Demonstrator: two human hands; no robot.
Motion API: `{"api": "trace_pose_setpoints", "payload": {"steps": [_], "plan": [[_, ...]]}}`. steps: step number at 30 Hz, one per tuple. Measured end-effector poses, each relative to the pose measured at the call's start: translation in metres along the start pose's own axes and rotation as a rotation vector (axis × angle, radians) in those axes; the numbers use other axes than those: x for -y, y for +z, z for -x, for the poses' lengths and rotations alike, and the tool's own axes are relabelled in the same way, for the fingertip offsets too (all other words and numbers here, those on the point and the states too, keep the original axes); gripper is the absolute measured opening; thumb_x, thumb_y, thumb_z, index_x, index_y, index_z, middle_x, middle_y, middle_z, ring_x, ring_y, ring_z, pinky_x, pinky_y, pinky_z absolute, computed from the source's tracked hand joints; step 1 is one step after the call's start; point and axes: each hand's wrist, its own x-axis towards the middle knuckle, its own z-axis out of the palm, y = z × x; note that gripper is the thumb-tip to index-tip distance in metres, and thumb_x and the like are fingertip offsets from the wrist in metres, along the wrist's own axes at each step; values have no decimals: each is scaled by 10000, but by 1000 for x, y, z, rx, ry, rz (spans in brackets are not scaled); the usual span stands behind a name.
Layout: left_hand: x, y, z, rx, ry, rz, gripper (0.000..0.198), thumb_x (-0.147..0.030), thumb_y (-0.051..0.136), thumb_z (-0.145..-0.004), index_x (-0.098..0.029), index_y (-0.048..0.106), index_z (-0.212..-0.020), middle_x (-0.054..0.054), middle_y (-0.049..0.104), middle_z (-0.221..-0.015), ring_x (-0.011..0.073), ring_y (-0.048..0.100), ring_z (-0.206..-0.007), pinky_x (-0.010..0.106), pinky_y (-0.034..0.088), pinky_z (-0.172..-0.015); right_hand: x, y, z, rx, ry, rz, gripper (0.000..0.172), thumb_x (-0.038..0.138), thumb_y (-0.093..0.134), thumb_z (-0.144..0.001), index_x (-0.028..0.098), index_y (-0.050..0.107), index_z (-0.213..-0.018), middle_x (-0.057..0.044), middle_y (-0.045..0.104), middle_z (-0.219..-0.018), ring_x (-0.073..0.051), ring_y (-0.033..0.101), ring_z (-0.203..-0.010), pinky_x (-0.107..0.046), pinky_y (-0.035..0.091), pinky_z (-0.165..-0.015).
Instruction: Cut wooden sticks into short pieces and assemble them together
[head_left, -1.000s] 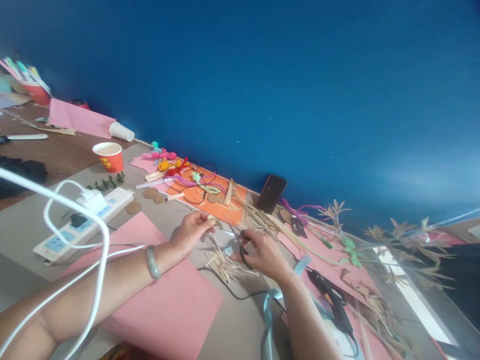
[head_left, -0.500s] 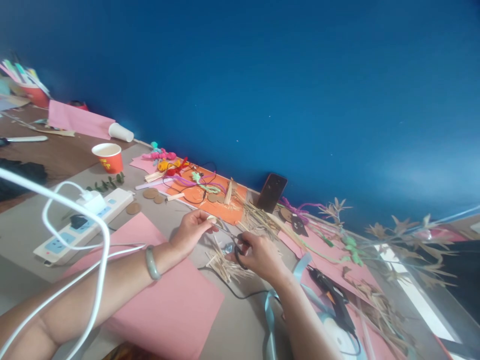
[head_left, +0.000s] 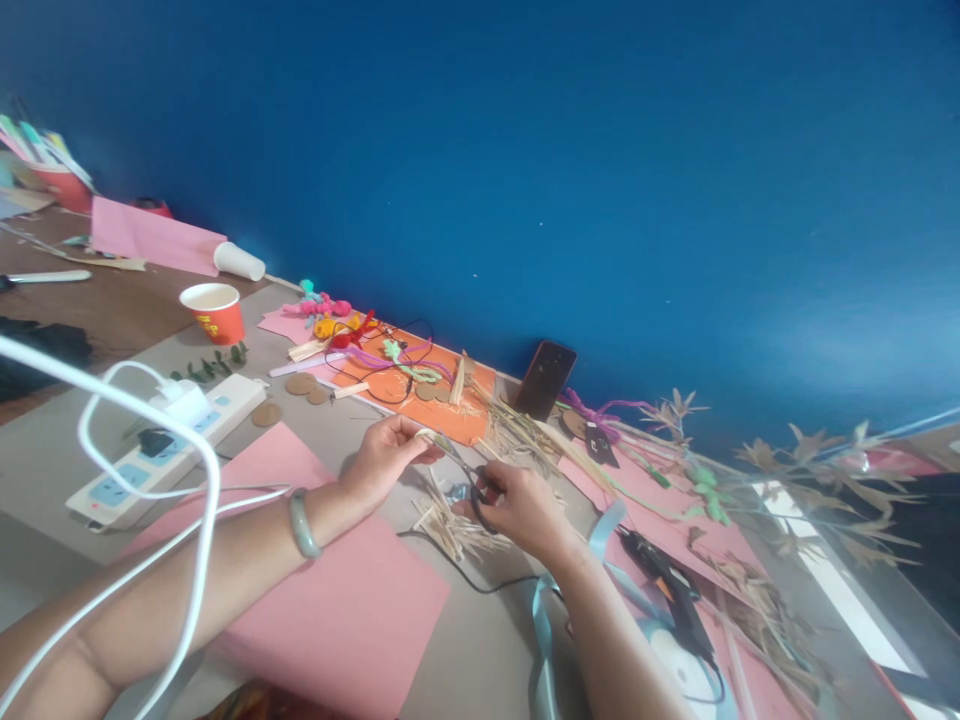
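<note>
My left hand, with a green bangle on the wrist, pinches a small pale piece between thumb and fingers. Its exact kind is too small to make out. From the right, a pair of scissors with dark handles reaches that piece, its blades close to my left fingertips. My right hand is closed around the scissor handles. Below both hands lies a loose heap of short straw pieces. Pink paper spreads under my left forearm.
A white power strip with looping white cables crosses the left side. Behind stand a red paper cup and a phone leaning on the blue wall. A black glue gun, light blue ribbon and dried stems lie right.
The view has shifted very slightly. Both hands stay nearly in place, while the scissor blades sit at a slightly different angle by the pale piece.
</note>
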Motion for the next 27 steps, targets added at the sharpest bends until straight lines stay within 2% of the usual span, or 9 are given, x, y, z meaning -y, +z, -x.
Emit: {"api": "trace_pose_setpoints", "payload": {"steps": [17,27], "plan": [[-5,2,2,14,23,-55,248,-337,713,-688,-148,558,-734,30,690,-672,179,682,-665,318,545,-693,-1,-4,1,42,-27,-28,285,432,630,-650,204,482,-567,36,485,-515,-91,348,-471,-216,246,-459],[-7,3,3,43,6,-24,236,-307,712,-687,-146,546,-736,28,688,-661,171,680,-659,306,539,-695,1,-7,2,43,-6,-3,313,451,623,-659,204,463,-554,44,453,-504,-91,320,-472,-219,222,-454]]}}
